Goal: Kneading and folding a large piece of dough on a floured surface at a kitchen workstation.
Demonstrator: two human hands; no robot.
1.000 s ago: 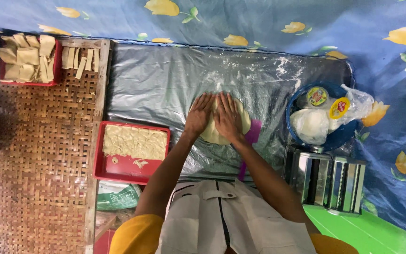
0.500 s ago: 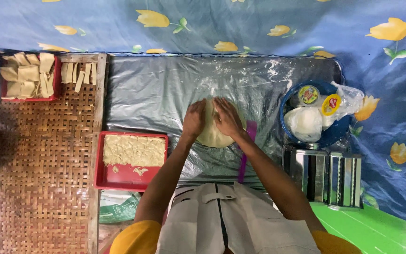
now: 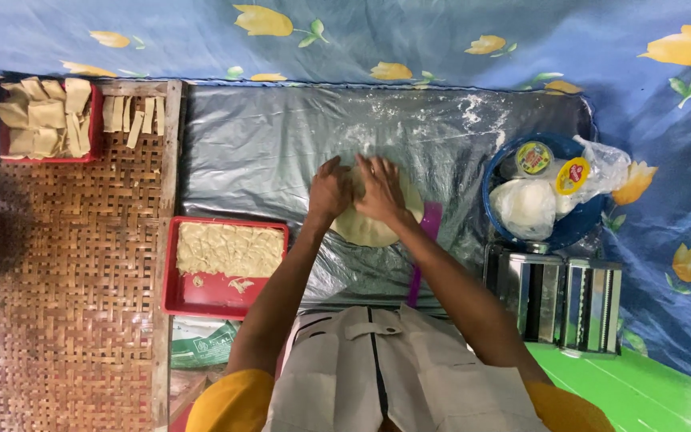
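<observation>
— Where's the dough (image 3: 373, 228) sitting?

— On the grey plastic sheet (image 3: 265, 152), just left of the blue bowl (image 3: 557, 232) with the tubs and bag of flour. Taking the dough as the marker: a purple strip (image 3: 424, 240) lies against its right edge, the red tray (image 3: 225, 268) of pale shreds is off to its left, and the metal pasta roller (image 3: 553, 300) stands to its lower right.

— And the hands?

— Both flat on top of it, palms down, fingers fairly close together, pressing rather than gripping. The left hand (image 3: 329, 192) covers the dough's left edge, the right hand (image 3: 379, 192) its middle. They sit side by side, nearly touching.

— Which way does the dough run?

— It's a rough disc, a little longer from side to side. Most of what shows pokes out below and to the right of the hands, so the right hand is nearer the bulk.

— Any change from a second ago?

— Little. The hands have stayed on the dough; it looks slightly flatter and wider, though the camera also shifted.
</observation>
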